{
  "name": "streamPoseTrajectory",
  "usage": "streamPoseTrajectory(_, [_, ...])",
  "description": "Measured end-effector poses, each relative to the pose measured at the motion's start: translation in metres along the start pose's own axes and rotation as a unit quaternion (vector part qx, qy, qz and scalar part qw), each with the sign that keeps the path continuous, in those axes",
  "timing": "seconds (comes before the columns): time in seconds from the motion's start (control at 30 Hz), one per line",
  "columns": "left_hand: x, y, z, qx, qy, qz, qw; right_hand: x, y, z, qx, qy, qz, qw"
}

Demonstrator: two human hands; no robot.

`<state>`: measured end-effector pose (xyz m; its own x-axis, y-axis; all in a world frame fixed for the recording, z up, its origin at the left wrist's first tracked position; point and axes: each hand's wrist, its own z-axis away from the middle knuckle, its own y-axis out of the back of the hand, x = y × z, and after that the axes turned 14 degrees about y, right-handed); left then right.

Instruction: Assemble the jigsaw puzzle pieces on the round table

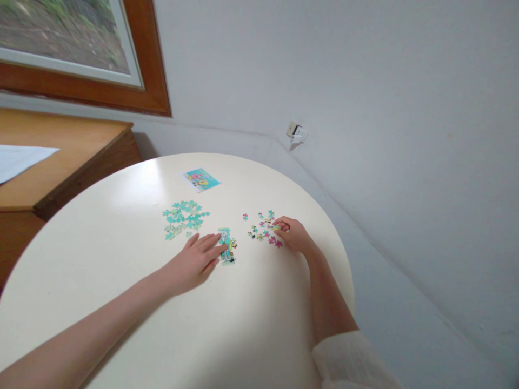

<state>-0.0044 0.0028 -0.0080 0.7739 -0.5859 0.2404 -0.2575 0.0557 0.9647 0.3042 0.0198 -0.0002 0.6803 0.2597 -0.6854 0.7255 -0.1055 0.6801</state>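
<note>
My left hand (199, 259) lies on the white table with its fingers stretched out, the tips touching a partly joined jigsaw puzzle (227, 259). That joined strip is turquoise with white, yellow and dark parts. To the right, my right hand (295, 235) is at a loose group of pink, yellow and turquoise puzzle pieces (260, 224). Its thumb and fingers are pinched around a small yellow-green puzzle piece (276, 227). Beyond my left hand is a spread of turquoise and pale green puzzle pieces (184, 216).
A picture card (201, 180) in turquoise, pink and yellow lies towards the far side of the round white table (251, 335). A wooden cabinet (81, 156) with a white sheet (22, 161) stands at the left. A wall socket (292, 129) with a plug is behind.
</note>
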Motion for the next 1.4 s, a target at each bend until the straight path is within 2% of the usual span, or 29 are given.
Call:
streamPoseTrajectory(0.17, [0.0, 0.0, 0.0, -0.003, -0.002, 0.002, 1.0, -0.003, -0.005, -0.002, 0.057, 0.001, 0.004, 0.998])
streamPoseTrajectory(0.43, [0.0, -0.001, 0.0, 0.003, -0.004, -0.004, 1.0, 0.006, -0.016, -0.008, 0.173, -0.031, -0.062, 0.982])
streamPoseTrajectory(0.57, [-0.001, -0.003, -0.001, 0.008, -0.004, -0.001, 1.0, 0.009, -0.02, -0.008, 0.208, -0.04, -0.089, 0.973])
streamPoseTrajectory(0.77, [-0.001, -0.003, 0.0, 0.014, -0.005, -0.007, 1.0, 0.011, -0.023, -0.007, 0.22, -0.053, -0.096, 0.969])
streamPoseTrajectory(1.1, [-0.001, -0.006, 0.0, 0.029, -0.007, 0.008, 1.0, 0.006, -0.023, -0.008, 0.201, -0.053, -0.087, 0.974])
streamPoseTrajectory(1.4, [0.007, 0.002, -0.001, 0.018, -0.008, 0.012, 1.0, -0.006, -0.023, -0.009, 0.194, -0.048, -0.079, 0.977])
